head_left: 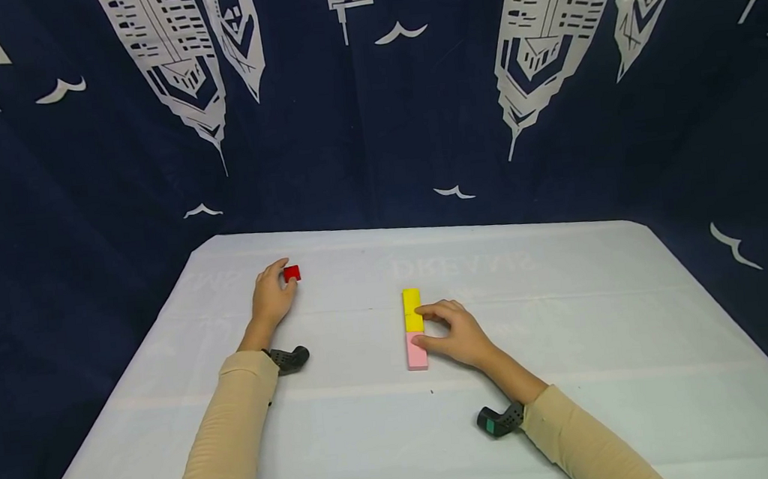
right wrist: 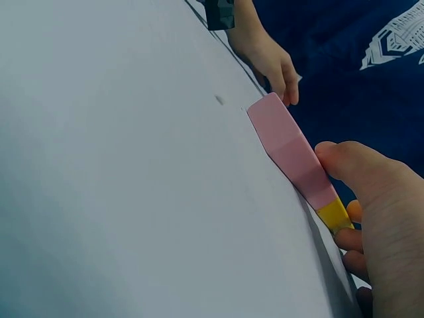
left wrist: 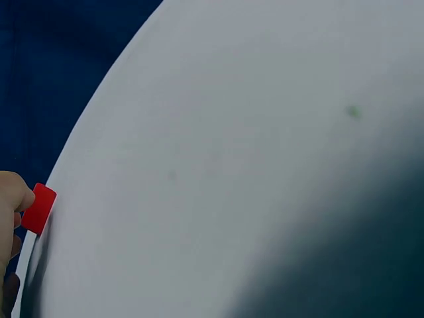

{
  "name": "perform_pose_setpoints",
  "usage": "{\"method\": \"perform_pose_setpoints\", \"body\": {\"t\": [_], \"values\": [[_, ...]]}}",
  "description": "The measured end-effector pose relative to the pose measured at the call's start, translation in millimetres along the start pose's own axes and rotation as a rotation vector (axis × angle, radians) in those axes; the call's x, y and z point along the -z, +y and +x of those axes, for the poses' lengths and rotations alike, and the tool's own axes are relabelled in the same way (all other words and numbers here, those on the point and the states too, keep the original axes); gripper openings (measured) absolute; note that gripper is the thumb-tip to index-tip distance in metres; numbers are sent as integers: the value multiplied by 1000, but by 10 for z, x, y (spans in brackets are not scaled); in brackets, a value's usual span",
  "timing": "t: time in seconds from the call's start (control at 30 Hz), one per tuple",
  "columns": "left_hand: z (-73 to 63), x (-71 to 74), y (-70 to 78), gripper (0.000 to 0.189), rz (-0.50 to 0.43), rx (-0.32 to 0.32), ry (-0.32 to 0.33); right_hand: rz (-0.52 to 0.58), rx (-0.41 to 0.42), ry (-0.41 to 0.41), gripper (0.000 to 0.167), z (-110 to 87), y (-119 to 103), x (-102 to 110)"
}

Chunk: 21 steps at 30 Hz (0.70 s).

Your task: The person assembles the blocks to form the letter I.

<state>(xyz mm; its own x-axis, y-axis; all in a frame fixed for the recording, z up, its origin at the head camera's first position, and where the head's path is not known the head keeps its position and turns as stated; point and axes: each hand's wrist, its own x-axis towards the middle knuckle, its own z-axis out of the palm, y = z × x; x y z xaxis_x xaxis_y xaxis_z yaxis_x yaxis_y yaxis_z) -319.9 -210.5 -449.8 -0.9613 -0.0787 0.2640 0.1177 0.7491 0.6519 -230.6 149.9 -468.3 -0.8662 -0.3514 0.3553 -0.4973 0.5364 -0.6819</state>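
Observation:
At the far left of the table, my left hand (head_left: 273, 293) pinches a small red block (head_left: 292, 274) between thumb and fingers. The left wrist view has the thumb (left wrist: 14, 192) against this red block (left wrist: 40, 209) at the picture's left edge. Near the middle, yellow blocks (head_left: 412, 301) and a pink block (head_left: 416, 353) form a straight line, pink nearest me. My right hand (head_left: 459, 331) comes in from the right, thumb and index finger spread apart, thumb tip over the pink block and index fingertip at the yellow. The right wrist view has its thumb beside the pink block (right wrist: 291, 149).
A white table (head_left: 347, 453) lies under everything, its far edge meeting a dark blue cloth (head_left: 362, 136) printed with white buildings and birds. Black devices are strapped at the left wrist (head_left: 288, 360) and right wrist (head_left: 500, 420).

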Motion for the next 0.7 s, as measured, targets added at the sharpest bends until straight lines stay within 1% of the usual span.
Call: {"method": "perform_pose_setpoints", "body": {"t": [0.17, 0.47, 0.7], "values": [[3, 6, -19, 47, 18, 13, -9, -15, 0, 5, 50, -1, 10, -6], [4, 4, -38, 44, 38, 30, -6, -5, -1, -3, 51, -4, 1, 1], [16, -27, -61, 43, 61, 24, 10, -2, -2, 1, 52, -4, -1, 3]]}}
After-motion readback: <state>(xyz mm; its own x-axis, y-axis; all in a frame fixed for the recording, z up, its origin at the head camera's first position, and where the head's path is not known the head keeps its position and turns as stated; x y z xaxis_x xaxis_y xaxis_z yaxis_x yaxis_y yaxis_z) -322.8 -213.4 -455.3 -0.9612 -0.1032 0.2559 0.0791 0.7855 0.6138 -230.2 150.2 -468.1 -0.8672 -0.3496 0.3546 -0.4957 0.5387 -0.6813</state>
